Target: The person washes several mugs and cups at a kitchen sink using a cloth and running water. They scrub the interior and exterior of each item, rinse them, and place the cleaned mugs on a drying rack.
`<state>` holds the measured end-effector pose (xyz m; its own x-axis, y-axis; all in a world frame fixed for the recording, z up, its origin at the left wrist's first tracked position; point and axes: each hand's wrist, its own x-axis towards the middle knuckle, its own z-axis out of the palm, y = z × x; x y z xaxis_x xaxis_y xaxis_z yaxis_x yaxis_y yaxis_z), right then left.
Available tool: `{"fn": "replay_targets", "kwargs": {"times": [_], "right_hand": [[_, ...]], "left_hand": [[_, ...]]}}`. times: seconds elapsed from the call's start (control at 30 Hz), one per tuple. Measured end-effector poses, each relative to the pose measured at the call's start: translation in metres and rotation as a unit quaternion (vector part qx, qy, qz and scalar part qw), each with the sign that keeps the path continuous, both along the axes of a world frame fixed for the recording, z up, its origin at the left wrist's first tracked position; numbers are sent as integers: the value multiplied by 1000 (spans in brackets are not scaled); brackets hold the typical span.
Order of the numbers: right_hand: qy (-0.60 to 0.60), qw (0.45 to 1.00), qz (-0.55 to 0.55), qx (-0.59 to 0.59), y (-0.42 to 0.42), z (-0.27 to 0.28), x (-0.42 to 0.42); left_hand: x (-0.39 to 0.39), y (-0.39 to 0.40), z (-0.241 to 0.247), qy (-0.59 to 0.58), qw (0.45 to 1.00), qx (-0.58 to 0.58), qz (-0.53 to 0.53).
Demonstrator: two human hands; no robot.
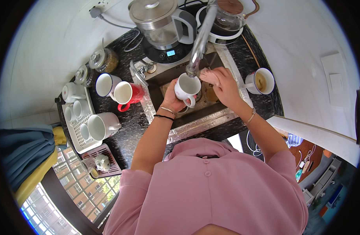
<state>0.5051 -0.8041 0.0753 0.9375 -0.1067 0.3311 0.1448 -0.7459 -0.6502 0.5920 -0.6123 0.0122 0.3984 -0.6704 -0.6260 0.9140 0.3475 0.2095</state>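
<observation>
My left hand (pixel 171 97) grips a white mug (pixel 188 84) from its left side, under the spout of the chrome tap (pixel 198 48). The mug's mouth faces up and its handle points down and to the right in view. My right hand (pixel 225 86) is shut on a crumpled pale pink cloth (pixel 209 76), just right of the mug and apart from it. Both hands are over the dark sink (pixel 185 117), where part of a brownish thing shows beneath my right hand.
Left of the sink stand a red mug (pixel 128 94), a blue-rimmed mug (pixel 107 84) and a white drying tray (pixel 77 129) with cups. A mug with brown contents (pixel 259 81) stands right. A glass electric kettle (pixel 162 32) and a glass teapot (pixel 230 17) stand behind.
</observation>
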Motion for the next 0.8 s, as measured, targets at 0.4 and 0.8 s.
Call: {"fn": "replay_targets", "kwargs": {"times": [0.4,0.8], "right_hand": [[229,910,-23,345,34,-24,4],[77,829,-217,509,-30,-12,15]], "left_hand": [[-2,-15,15,-142,975,153,-81],[-13,-44,29,-552,692,462,-49]]}}
